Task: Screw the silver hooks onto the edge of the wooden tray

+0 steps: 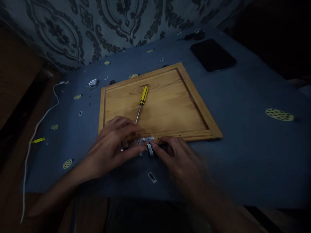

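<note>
Blue cloth [243, 152] underlies a wooden panel [165, 106], its near-edge hinge [146, 139], between separated left hand [113, 144] and right hand [183, 157], seemingly not yet fastened, screwdriver [144, 94] lying on top, either hand's grip unclear.

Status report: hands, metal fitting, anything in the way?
Left hand, right hand: both at metal fitting. Fitting at wooden panel's near edge. Screwdriver on panel, seemingly clear.
</note>
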